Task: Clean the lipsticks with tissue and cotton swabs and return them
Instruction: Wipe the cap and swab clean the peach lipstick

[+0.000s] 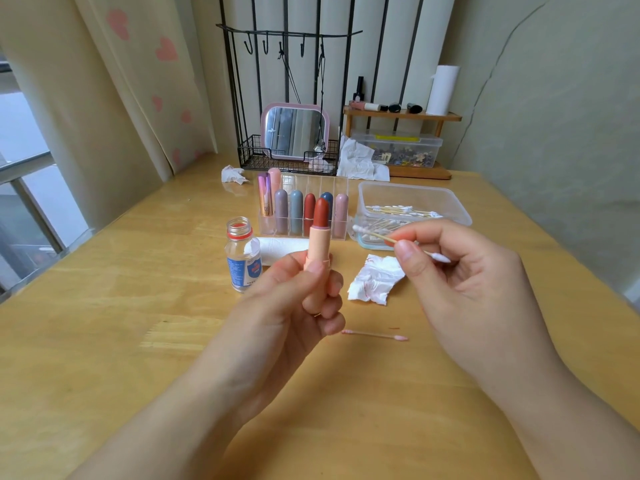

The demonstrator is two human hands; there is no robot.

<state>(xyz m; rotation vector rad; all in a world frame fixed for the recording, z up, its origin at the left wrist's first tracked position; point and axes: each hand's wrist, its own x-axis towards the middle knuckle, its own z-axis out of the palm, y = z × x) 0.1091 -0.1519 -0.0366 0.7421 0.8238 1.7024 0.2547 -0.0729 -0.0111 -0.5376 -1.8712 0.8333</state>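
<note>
Two hands up; left hand [298, 299] grips lipstick [319, 233]; right hand [460, 271] pinches swab [391, 239]

table: light wood table [104, 306]
window: left of the table [20, 133], gray daylight
curtain: cream with pink hearts [138, 81], behind the table's left corner
wall: pale green [554, 116], right of the table

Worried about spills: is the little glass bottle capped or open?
Open: the glass bottle stands upright on the table, its threaded mouth bare, with no cap on it.

Left hand [294, 299] gripping upright open lipstick [319, 237], right hand [460, 271] pinching cotton swab [398, 241] — just beside it
</note>
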